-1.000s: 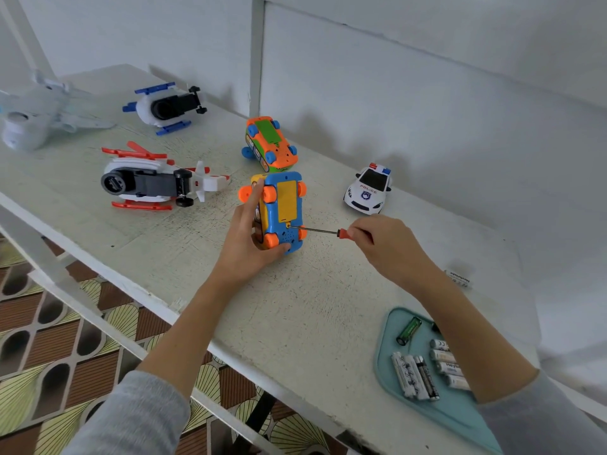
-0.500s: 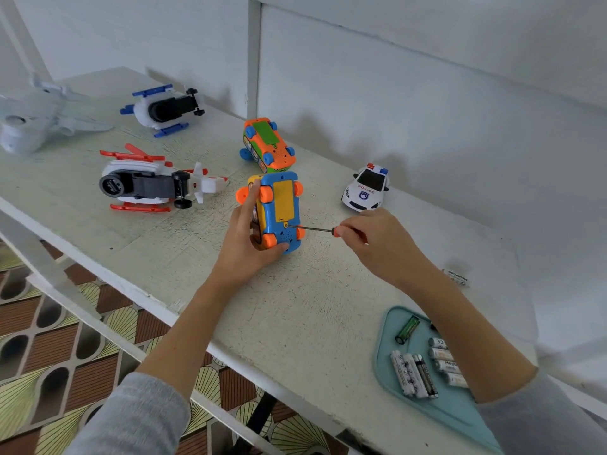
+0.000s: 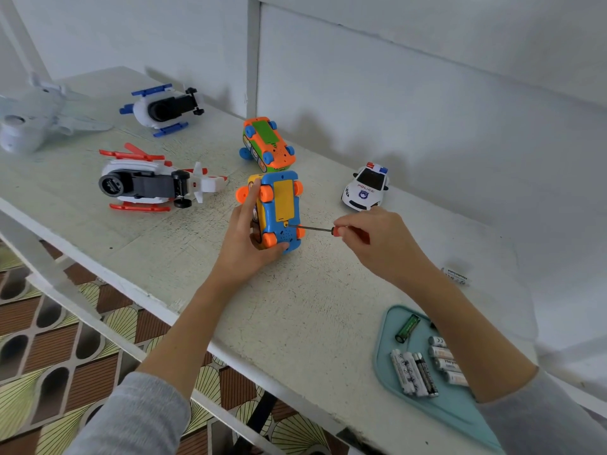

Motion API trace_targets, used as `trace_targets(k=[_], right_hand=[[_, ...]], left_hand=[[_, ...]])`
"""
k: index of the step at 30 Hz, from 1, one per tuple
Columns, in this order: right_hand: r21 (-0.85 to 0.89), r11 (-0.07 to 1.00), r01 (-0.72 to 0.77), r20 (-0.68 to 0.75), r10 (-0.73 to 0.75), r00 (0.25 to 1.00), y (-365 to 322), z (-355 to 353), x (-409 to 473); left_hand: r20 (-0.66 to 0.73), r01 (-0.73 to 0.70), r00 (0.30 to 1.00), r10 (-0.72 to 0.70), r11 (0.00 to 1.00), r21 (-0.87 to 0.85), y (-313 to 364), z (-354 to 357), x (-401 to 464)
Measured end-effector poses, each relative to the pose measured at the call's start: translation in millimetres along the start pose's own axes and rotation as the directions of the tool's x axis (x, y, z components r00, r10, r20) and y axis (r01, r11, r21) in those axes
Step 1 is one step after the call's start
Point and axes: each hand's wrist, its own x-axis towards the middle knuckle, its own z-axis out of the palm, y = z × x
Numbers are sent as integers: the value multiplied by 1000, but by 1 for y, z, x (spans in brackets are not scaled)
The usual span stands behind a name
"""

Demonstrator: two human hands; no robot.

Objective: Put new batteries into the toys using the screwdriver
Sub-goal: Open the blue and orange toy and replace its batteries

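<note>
The left hand (image 3: pixel 244 239) reaches forward from a grey sleeve over the near edge of the white painted wooden table (image 3: pixel 164 254), its forearm bare, and cups the blue plastic toy car with orange wheels and a yellow battery cover (image 3: pixel 279 210), which stands tipped on its side with its underside facing the right hand. Its fingers run up the far left flank of the car, roughly straight and close together, with the fingertip (image 3: pixel 254 187) reaching between the two upper orange wheels, while the thumb curls under the lower end of the car body. The right hand (image 3: pixel 377 241) comes in from the right, wrist bent, fingers curled and pinching the red handle of the thin metal-shafted screwdriver (image 3: pixel 325 229). The shaft runs leftward from those fingers, nearly level, and its tip meets the screw just below the yellow cover. Beyond the left fingertips lies an orange toy car with blue wheels and a green cover (image 3: pixel 267 142), also turned over. Just beyond the right knuckles stands a white police toy car (image 3: pixel 366 187). Near the right forearm sits a pale teal tray (image 3: pixel 387 362) holding loose AA batteries (image 3: pixel 415 374).
</note>
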Motion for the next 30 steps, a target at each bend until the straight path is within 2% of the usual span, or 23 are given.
trace_targets(k=[4, 11, 15, 19, 22, 26, 30], right_hand=[[-19, 1000, -4, 19, 4, 1000, -1, -2, -3], [113, 993, -16, 52, 10, 999, -1, 1, -5], [130, 989, -70, 77, 60, 995, -1, -3, -5], [157, 987, -38, 55, 30, 998, -2, -5, -5], [139, 990, -17, 74, 7, 997, -3, -4, -4], [126, 992, 7, 27, -11, 1000, 1, 1, -1], [36, 999, -27, 49, 25, 998, 2, 1, 0]], left_hand=[[6, -38, 999, 38, 999, 26, -1, 0, 0], [1, -18, 1000, 18, 1000, 23, -1, -1, 0], [6, -18, 1000, 18, 1000, 25, -2, -1, -1], [-2, -27, 1000, 27, 999, 27, 0, -1, -1], [1, -32, 999, 32, 999, 26, -1, -1, -1], [-1, -29, 1000, 29, 999, 22, 0, -2, -1], [11, -33, 999, 33, 999, 18, 0, -1, -1]])
